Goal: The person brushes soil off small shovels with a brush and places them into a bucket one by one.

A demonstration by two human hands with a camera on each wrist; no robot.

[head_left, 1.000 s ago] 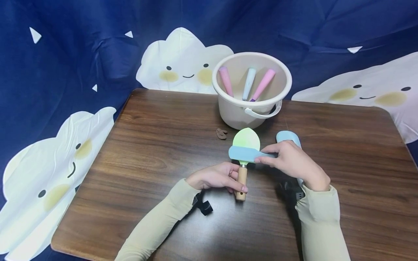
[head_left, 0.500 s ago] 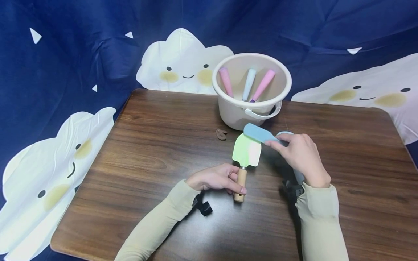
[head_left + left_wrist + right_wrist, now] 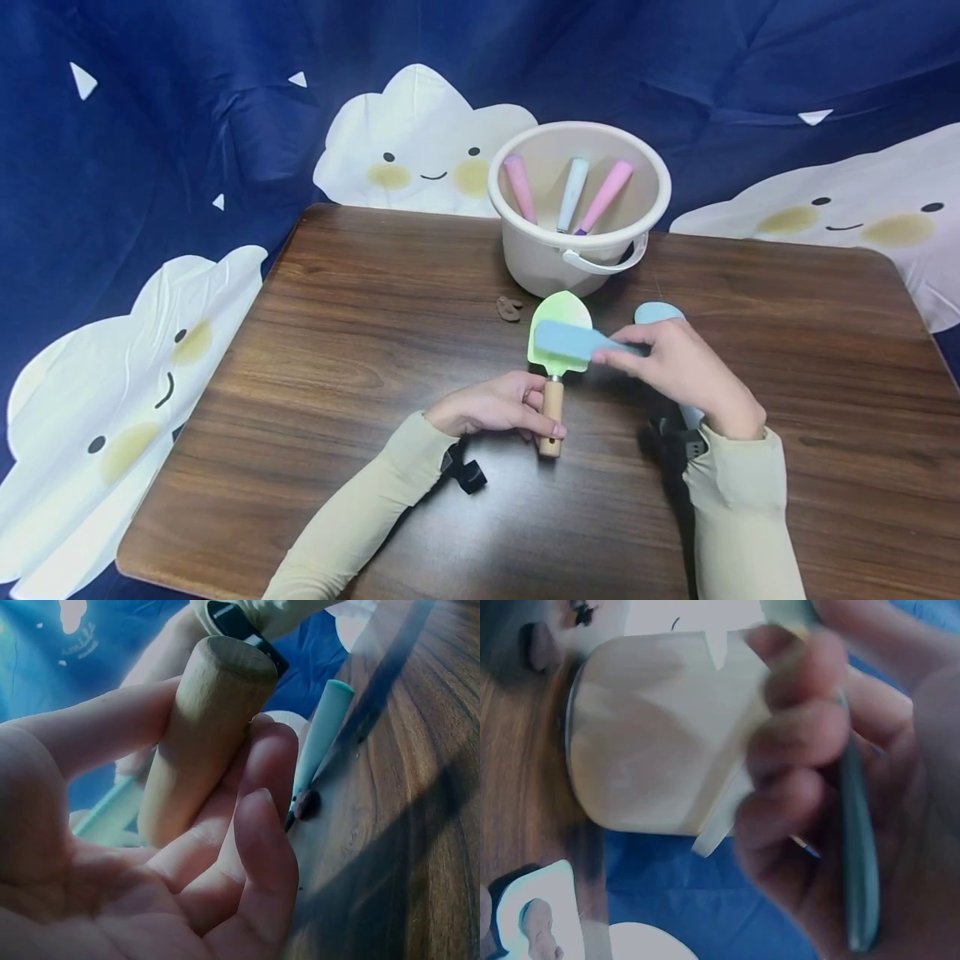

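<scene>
Bucket [image 3: 542, 260] stood towards the rear of the table [image 3: 360, 333], three handles [image 3: 573, 193] inside. In front: trowel [image 3: 552, 400], spatula [image 3: 568, 340] over its blade; fragments [image 3: 508, 310] lay to its left, scoop [image 3: 657, 312] to its right.

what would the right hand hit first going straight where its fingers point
The right hand, pinching a flat blue spatula, would likely meet the light green spade-shaped trowel blade first; depth is unclear.

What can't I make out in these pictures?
Head: lower ends of the pink and pale-blue tapered handles, hidden by the beige plastic bucket.
Head: middle of the light-blue round-ended scoop, hidden by the right hand.
Left wrist: white lettering on the blue cloth, too blurred to read.
Right wrist: pale shape, lower left, cut by bottom edge.
</scene>
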